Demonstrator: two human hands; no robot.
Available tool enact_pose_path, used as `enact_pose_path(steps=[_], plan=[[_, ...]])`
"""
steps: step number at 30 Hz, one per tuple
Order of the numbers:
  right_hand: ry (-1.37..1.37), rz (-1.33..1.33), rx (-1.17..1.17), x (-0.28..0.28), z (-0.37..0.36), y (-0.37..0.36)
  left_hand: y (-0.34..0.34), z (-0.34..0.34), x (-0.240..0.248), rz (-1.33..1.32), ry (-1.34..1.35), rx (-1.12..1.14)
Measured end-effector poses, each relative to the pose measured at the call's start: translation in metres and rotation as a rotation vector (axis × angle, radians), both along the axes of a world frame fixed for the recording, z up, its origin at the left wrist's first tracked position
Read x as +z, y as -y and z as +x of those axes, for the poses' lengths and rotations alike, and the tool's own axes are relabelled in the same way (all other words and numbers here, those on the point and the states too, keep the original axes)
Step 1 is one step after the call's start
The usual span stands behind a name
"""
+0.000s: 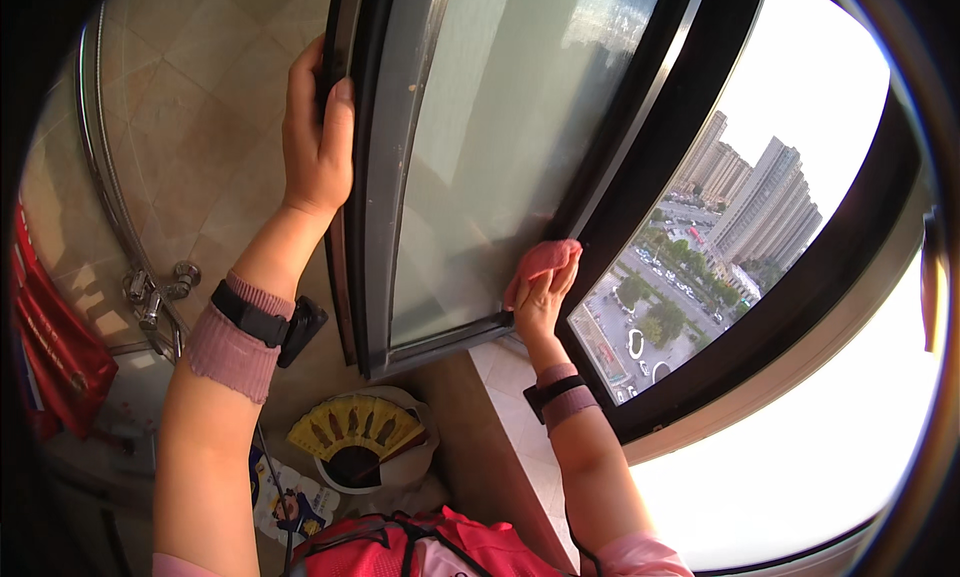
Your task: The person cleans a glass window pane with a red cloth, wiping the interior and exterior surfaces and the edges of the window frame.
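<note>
- Head view, well left of the left-hand grip: red fabric (75, 362), seen hanging; its purpose cannot be told.
- Shower hose (92, 107) and metal tap fitting (150, 297), mounted left of the same grip, before a beige tiled wall (200, 87).
- Printed package (290, 502), laid low, below the left-hand grip.
- Left hand (320, 157): clasped around the upright edge of the sash frame (390, 187), thumb on the near side; presumably so gripped that the sash is steadied against pressure.
- Yellow folding fan (355, 422), spread over a white round container (408, 467), below and between both grips.
- Glass pane (490, 167), hazy, streaked with reflections, set between the hands.
- Pale tiled sill (508, 382), below the right-hand grip.
- Right hand (540, 302): closed over a pink cloth (545, 259), which is pressed to the pane's lower right corner, fingers extended, apparently so the corner is reached.
- Tower blocks (770, 197), seen outdoors, right of the right-hand grip.
</note>
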State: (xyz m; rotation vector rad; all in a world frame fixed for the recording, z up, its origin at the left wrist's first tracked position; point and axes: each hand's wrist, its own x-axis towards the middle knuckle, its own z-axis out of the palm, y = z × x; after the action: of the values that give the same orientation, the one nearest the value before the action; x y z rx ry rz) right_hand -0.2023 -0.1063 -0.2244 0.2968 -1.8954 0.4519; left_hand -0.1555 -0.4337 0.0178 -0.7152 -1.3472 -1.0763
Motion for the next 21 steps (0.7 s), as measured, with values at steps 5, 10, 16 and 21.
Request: enact_pose_path(steps=[5,10,16,21], plan=[[0.092,0.01,0.014,-0.06,0.01,-0.001,-0.003,0.001,0.001,0.008,0.004,-0.077],[0.163,-0.053,-0.025,-0.064,0.023,0.009,0.001,-0.002,-0.001,-0.003,-0.01,-0.021],[0.385,0.018,-0.043,-0.103,0.045,0.004,-0.001,-0.004,0.0,0.005,-0.01,-0.025],[0.616,0.113,-0.169,-0.126,0.061,-0.002,-0.003,-0.006,-0.001,0.022,0.004,-0.023]])
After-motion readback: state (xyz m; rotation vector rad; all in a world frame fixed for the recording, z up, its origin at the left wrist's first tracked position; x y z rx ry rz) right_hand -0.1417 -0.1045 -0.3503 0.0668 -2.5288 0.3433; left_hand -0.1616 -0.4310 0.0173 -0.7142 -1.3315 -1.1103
